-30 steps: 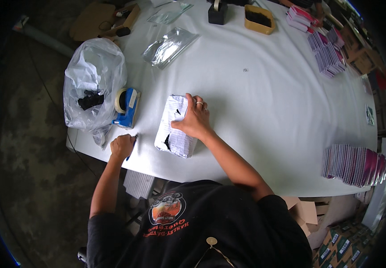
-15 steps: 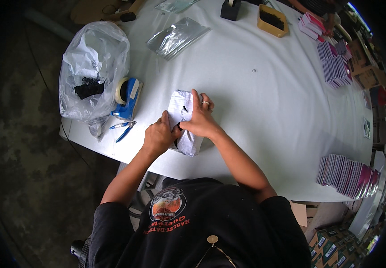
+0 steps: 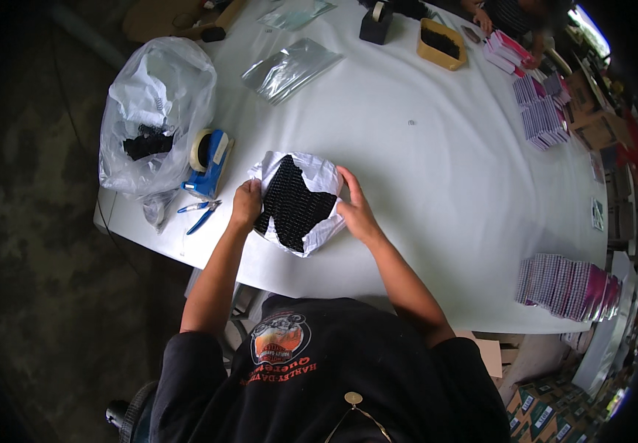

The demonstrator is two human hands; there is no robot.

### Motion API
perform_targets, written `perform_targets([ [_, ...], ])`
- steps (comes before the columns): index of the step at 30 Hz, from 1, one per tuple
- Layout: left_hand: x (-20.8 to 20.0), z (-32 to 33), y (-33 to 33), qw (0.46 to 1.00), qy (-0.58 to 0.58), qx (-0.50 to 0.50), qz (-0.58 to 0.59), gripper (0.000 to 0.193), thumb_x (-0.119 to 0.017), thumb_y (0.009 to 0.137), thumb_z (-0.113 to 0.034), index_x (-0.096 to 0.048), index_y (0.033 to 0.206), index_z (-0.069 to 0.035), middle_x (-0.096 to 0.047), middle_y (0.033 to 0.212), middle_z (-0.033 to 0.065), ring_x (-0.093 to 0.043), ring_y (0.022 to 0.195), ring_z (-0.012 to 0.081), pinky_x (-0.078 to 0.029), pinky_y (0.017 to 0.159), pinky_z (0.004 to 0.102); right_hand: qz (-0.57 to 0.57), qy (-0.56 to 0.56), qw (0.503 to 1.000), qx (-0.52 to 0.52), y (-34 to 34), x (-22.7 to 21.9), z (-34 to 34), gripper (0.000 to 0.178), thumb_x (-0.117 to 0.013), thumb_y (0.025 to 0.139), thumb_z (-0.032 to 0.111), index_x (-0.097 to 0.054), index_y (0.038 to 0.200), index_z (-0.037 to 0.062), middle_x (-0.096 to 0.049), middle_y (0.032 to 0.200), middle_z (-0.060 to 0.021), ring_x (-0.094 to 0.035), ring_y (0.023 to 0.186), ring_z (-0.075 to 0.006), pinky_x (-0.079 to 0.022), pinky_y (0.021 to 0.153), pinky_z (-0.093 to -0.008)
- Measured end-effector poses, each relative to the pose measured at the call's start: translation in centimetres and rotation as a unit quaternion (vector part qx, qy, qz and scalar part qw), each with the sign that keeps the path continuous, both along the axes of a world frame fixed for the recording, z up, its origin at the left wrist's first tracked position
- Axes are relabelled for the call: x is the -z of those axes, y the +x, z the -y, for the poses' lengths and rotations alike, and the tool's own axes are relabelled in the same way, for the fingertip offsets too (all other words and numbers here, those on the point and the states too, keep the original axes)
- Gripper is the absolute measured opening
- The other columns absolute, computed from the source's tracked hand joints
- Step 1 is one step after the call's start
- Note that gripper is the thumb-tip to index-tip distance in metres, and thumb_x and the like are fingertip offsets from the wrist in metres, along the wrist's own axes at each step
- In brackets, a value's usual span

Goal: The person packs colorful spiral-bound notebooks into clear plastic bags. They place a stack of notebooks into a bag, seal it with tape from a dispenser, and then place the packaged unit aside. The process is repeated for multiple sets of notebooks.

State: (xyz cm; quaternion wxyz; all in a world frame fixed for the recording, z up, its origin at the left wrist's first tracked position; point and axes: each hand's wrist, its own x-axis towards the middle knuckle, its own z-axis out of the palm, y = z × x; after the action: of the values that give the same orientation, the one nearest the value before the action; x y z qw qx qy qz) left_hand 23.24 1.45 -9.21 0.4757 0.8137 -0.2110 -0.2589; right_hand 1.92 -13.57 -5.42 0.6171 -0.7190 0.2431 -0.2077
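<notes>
A white paper wrapper (image 3: pixel 321 171) lies spread apart on the table in front of me. Inside it shows a packed bundle of black binding coils (image 3: pixel 297 203), ridged and shiny. My left hand (image 3: pixel 246 204) pinches the paper's left edge, fingers closed. At the opposite side my right hand (image 3: pixel 358 213) has the right edge between thumb and fingers. Left of my left hand are blue-handled cutting pliers (image 3: pixel 202 217) and a blue tape dispenser (image 3: pixel 212 164) with a roll of tape.
A clear plastic bag (image 3: pixel 158 111) with paper and black coils stands at the left. Clear plastic sheets (image 3: pixel 293 68), a black dispenser (image 3: pixel 376 26) and a yellow tub (image 3: pixel 441 46) lie farther back. Notebook stacks (image 3: pixel 566 288) line the right, where another person's hand (image 3: pixel 484 23) shows.
The paper wrapper, narrow and mostly closed before, is now pulled wide and the black coils show. My hands have moved apart to its two sides.
</notes>
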Motion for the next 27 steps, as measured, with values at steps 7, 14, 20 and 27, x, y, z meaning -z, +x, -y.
perform_targets([
  [7,-3.5,1.2,-0.7,0.993,0.066,0.050,0.084,0.031,-0.050,0.091,-0.024,-0.062,0.100,0.004,-0.066,0.089,0.0174,-0.061,0.081,0.0214,-0.046,0.077,0.0334,-0.023,-0.066,0.991,0.112,4.8,-1.0,0.7,0.044,-0.063,0.084,0.029,-0.053,0.116,0.0001,-0.059,0.110,-0.0183,-0.057,0.100,-0.0275,-0.045,0.086,-0.0340],
  [14,-5.7,0.4,1.9,0.870,-0.231,-0.191,-0.391,0.046,-0.044,0.094,-0.030,-0.044,0.122,0.006,-0.060,0.106,0.0169,-0.062,0.089,0.0280,-0.052,0.075,0.0434,0.074,0.345,0.928,0.118,6.0,4.6,0.7,0.066,-0.044,0.088,0.058,-0.049,0.124,0.0033,-0.055,0.119,-0.0075,-0.047,0.111,-0.0174,-0.036,0.098,-0.0316],
  [20,-11.7,1.8,0.2,0.872,-0.253,-0.229,-0.351,0.042,-0.046,0.094,-0.029,-0.048,0.121,0.003,-0.060,0.106,0.0154,-0.061,0.092,0.0271,-0.051,0.079,0.0389,0.222,0.483,0.847,0.033,5.3,-0.4,-6.0,0.084,-0.046,0.083,0.064,-0.028,0.139,0.0035,-0.036,0.139,-0.0099,-0.032,0.128,-0.0228,-0.024,0.108,-0.0358],
  [27,-12.9,-0.1,1.2,0.987,-0.127,-0.043,0.083,0.057,-0.037,0.096,-0.042,-0.039,0.129,0.005,-0.051,0.120,0.0175,-0.049,0.111,0.0227,-0.035,0.097,0.0324,0.075,0.346,0.911,0.212,7.4,2.0,-7.6,0.103,-0.060,0.076,0.060,-0.011,0.140,-0.0036,-0.021,0.143,-0.0188,-0.022,0.133,-0.0278,-0.017,0.110,-0.0383],
])
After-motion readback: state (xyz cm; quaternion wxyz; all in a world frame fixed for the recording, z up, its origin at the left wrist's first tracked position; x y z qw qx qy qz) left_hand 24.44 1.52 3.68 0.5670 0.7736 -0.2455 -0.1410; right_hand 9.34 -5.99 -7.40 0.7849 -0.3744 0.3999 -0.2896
